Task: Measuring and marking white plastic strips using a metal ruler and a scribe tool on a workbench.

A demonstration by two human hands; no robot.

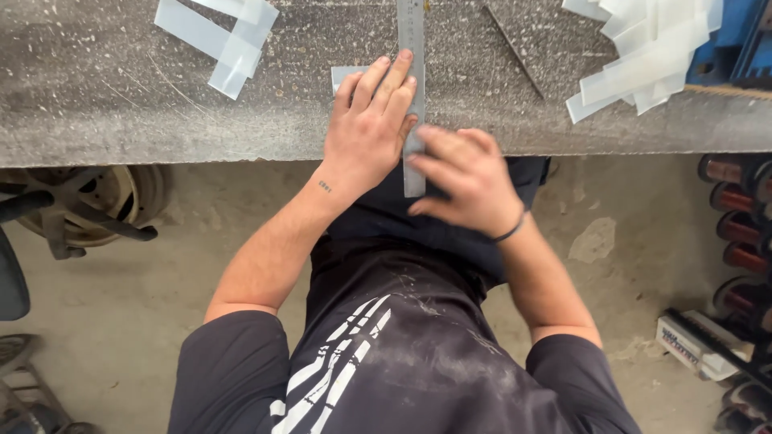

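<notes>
left hand (366,128) pressed flat, fingers together, pinning ruler (411,48) over strip (344,76) on surface (96,96); right hand (466,181) blurred, fingers loosely curled at ruler's near end, steadying it.

Steel-grey ruler (412,48), translucent white strips (643,56), speckled grey bench (121,104)

**One carton on the floor, a few banded cylinders beside it**

A long, flat white carton (698,344) is lying on the concrete floor at lower right, showing a dark printed band along its side. Above it, dark cylinders (736,229) are stacking up in a row, each wearing a reddish label band.
</notes>
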